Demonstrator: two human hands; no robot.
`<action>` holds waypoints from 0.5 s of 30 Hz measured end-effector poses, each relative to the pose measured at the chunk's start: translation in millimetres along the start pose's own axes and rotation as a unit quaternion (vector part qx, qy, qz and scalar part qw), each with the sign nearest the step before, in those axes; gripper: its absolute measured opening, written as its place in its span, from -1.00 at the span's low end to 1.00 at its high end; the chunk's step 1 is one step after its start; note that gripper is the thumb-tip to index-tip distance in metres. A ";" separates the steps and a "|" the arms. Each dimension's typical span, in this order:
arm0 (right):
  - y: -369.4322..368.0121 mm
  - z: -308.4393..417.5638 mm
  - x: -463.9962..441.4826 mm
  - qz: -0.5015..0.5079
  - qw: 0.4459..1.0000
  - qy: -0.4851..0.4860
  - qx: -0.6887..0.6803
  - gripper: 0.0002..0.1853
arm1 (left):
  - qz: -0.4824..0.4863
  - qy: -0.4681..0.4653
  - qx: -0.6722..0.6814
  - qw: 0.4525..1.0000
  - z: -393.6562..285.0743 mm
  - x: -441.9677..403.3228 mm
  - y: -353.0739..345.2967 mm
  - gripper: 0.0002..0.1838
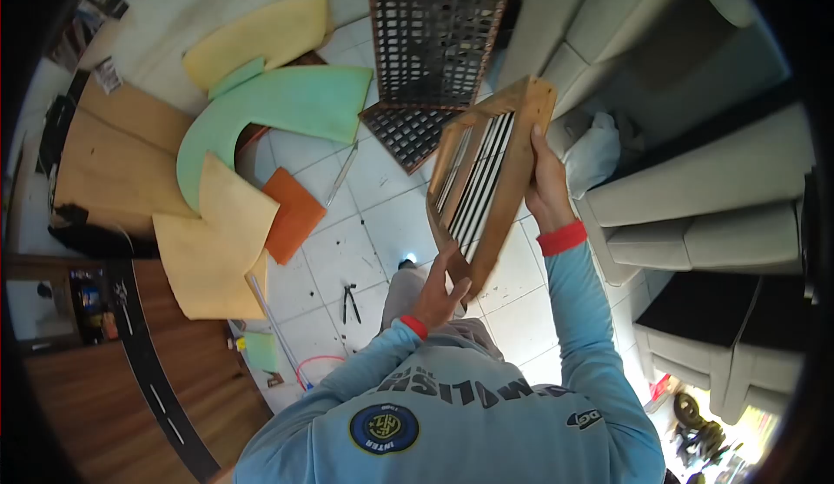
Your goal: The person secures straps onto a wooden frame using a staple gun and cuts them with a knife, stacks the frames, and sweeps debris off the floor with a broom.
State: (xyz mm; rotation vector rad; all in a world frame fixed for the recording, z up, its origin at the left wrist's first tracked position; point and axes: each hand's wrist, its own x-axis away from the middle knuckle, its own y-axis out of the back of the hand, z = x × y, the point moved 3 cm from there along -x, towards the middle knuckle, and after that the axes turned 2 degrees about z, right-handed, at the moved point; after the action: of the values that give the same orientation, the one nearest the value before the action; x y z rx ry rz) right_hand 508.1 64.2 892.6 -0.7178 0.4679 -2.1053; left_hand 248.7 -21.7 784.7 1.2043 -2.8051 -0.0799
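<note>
Both of my hands hold a wooden frame (506, 190), tilted up on its side in front of me. Black-and-white striped bands (483, 184) run inside it. My left hand (434, 295) grips the lower end, with the thumb and fingers on the wood. Higher up, my right hand (547, 180) is closed on the outer right side, its thumb along the edge. On the tiles left of my legs lies a black-handled pair of pliers or cutters (351, 303), its exact kind unclear.
Dark woven lattice panels (434, 36) stand beyond the frame. Green foam (295, 93), cream foam (217, 249) and an orange piece (294, 215) lie at left. Grey sofas (704, 197) line the right. A wooden cabinet (78, 397) is at lower left.
</note>
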 end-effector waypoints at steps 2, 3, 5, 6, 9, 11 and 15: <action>-11.1 -10.4 -31.0 -0.023 1.000 0.013 0.009 -0.48 | -0.095 -0.058 0.196 0.974 5.0 -21.7 19.8 -0.35; -27.0 -12.4 -56.2 -0.021 0.999 0.023 0.013 -0.50 | -0.102 -0.090 0.172 0.976 7.6 -37.0 37.8 -0.33; -51.6 -10.8 -79.5 0.046 0.999 0.024 0.002 -0.46 | -0.130 -0.148 0.118 0.973 -10.1 -58.0 87.3 -0.31; -56.5 -14.5 -96.2 0.060 0.998 0.004 0.004 -0.45 | -0.177 -0.102 0.057 0.977 -12.0 -70.1 105.2 -0.28; -96.7 -2.3 -107.2 0.019 0.998 -0.001 0.059 -0.45 | -0.259 -0.085 0.063 0.960 -7.0 -123.5 143.7 -0.31; -99.5 5.3 -134.2 0.030 0.998 -0.020 0.056 -0.47 | -0.270 -0.065 0.051 0.959 -19.2 -159.7 167.0 -0.38; -128.4 28.9 -182.1 0.034 0.998 0.029 0.043 -0.55 | -0.322 -0.092 0.107 0.936 -39.1 -240.6 216.7 -0.47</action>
State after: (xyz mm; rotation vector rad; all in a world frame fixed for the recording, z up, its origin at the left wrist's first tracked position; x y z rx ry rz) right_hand 537.3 284.3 926.9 -0.5852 0.4250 -2.0737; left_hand 261.4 301.4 827.0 2.2304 -2.4711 0.0791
